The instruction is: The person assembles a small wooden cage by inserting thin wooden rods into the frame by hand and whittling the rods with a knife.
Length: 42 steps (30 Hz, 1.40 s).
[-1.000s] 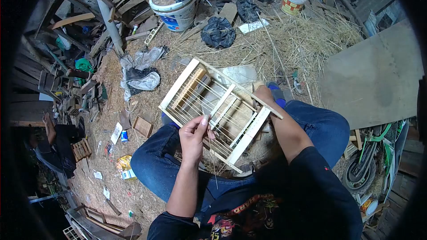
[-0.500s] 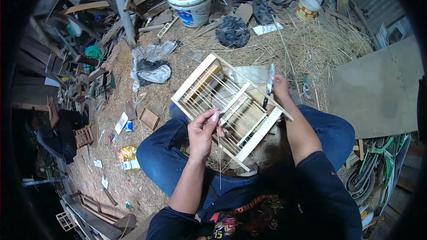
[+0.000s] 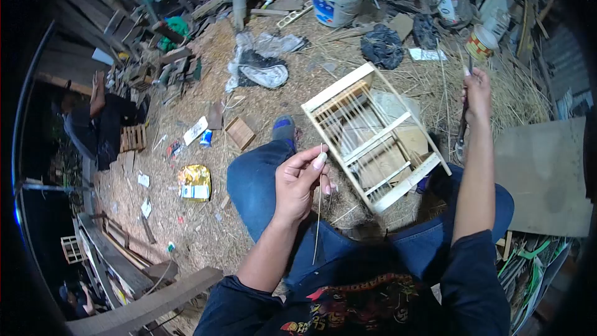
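Note:
My left hand (image 3: 297,186) pinches a thin stick (image 3: 318,227), which hangs down toward my lap. To the right of that hand stands a wooden frame (image 3: 341,93) with thin parallel rods, on the ground between my legs. My right hand (image 3: 477,96) is raised beyond the frame's right side, its fingers closed round a knife-like tool (image 3: 462,130) with a dark handle. Neither hand touches the frame.
A white bucket (image 3: 336,3) and black plastic bags (image 3: 382,46) lie ahead. At left are a small wooden box (image 3: 239,133), a yellow packet (image 3: 194,183) and a seated person (image 3: 99,118). A flat board (image 3: 544,174) lies at right.
The view has swung left. My left hand has come away from the frame with the stick. My right hand, earlier behind the frame, has lifted out to the right with the tool.

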Available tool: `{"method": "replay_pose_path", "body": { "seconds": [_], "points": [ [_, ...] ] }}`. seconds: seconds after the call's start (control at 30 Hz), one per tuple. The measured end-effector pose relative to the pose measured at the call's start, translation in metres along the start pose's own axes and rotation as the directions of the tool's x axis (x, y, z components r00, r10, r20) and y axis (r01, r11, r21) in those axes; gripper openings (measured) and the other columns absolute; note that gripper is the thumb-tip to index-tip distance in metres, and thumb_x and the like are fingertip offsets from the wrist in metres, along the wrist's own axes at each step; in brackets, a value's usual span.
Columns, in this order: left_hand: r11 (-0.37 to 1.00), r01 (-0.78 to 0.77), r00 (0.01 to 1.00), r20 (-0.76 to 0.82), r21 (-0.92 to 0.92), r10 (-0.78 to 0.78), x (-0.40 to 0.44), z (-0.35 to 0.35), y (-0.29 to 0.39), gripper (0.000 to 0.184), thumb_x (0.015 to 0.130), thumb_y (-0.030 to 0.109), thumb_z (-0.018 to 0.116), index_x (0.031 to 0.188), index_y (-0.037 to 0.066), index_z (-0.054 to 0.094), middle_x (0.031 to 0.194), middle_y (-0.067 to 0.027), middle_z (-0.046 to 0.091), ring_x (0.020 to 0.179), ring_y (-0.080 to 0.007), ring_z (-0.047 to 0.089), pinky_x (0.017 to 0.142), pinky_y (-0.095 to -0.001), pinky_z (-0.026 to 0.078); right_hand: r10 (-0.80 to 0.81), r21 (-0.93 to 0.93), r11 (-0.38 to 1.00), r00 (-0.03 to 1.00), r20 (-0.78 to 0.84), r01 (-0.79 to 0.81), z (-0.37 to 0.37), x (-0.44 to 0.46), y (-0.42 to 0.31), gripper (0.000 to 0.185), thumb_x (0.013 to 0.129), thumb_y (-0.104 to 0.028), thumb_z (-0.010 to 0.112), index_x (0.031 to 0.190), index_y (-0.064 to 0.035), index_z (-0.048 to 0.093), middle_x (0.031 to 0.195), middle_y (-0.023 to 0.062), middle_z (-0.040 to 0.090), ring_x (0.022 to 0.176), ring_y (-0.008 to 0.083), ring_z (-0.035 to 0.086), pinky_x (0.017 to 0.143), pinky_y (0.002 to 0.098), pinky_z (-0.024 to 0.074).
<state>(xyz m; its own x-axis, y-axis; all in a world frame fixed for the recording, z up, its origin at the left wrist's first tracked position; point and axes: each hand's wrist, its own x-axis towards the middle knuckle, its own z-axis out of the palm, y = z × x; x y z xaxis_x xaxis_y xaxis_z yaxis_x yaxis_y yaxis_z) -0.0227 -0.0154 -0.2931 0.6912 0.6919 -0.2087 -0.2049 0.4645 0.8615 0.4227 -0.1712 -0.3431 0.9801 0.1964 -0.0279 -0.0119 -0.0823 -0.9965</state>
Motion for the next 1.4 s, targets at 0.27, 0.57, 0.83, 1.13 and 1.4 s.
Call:
{"method": "replay_pose_path", "body": {
  "seconds": [0.27,0.57,0.83,1.13,1.4],
  "points": [
    [0.997,-0.069,0.992,-0.104,-0.017,0.067,-0.050,-0.049,0.023,0.025,0.105,0.007,0.067,0.128,-0.003,0.069,0.089,-0.0090,0.070,0.054,-0.0136,0.062,0.058,-0.0333,0.061,-0.185,0.178,0.976,0.904,0.386,0.124,0.088,-0.184,-0.095,0.034,0.103,-0.012,0.070,0.135,-0.0034,0.062,0.082,-0.0037,0.056,0.068,0.0034,0.055,0.052,0.0206,0.0494],
    [0.998,0.067,0.974,-0.218,0.006,-0.064,-0.073,-0.095,0.022,0.023,0.104,0.009,0.069,0.124,-0.003,0.071,0.087,-0.0077,0.069,0.056,-0.0107,0.060,0.055,-0.0318,0.058,0.309,-0.197,0.920,0.319,0.896,-0.338,0.147,-0.343,-0.067,0.045,0.106,-0.018,0.068,0.146,0.0007,0.059,0.084,-0.0055,0.058,0.063,0.0016,0.051,0.052,0.0203,0.0432],
    [0.997,0.078,0.966,-0.245,-0.004,-0.077,-0.067,-0.105,0.023,0.022,0.104,0.007,0.068,0.122,-0.004,0.072,0.087,-0.0062,0.068,0.059,-0.0104,0.061,0.057,-0.0321,0.058,0.128,-0.156,0.988,0.486,0.865,0.017,0.160,-0.355,-0.043,0.033,0.109,-0.016,0.063,0.139,-0.0036,0.063,0.080,-0.0041,0.055,0.067,0.0034,0.049,0.061,0.0227,0.0427],
    [0.980,0.094,0.961,-0.273,0.177,-0.043,-0.058,-0.115,0.021,0.017,0.103,0.006,0.069,0.116,-0.006,0.072,0.083,-0.0082,0.071,0.058,-0.0112,0.062,0.057,-0.0317,0.061,0.035,-0.066,0.996,0.430,0.902,0.057,0.166,-0.354,-0.050,0.025,0.103,-0.007,0.069,0.127,-0.0009,0.065,0.085,0.0020,0.061,0.073,0.0108,0.057,0.066,0.0296,0.0481],
    [0.991,0.073,0.981,-0.185,0.110,-0.052,-0.055,-0.124,0.021,0.019,0.107,0.010,0.065,0.114,-0.006,0.071,0.089,-0.0113,0.073,0.056,-0.0110,0.062,0.053,-0.0289,0.057,-0.088,-0.068,0.950,0.472,0.877,0.303,0.169,-0.363,-0.056,0.037,0.097,-0.011,0.076,0.133,-0.0086,0.069,0.099,0.0163,0.073,0.087,0.0317,0.074,0.075,0.0389,0.0591]
  ]
}}
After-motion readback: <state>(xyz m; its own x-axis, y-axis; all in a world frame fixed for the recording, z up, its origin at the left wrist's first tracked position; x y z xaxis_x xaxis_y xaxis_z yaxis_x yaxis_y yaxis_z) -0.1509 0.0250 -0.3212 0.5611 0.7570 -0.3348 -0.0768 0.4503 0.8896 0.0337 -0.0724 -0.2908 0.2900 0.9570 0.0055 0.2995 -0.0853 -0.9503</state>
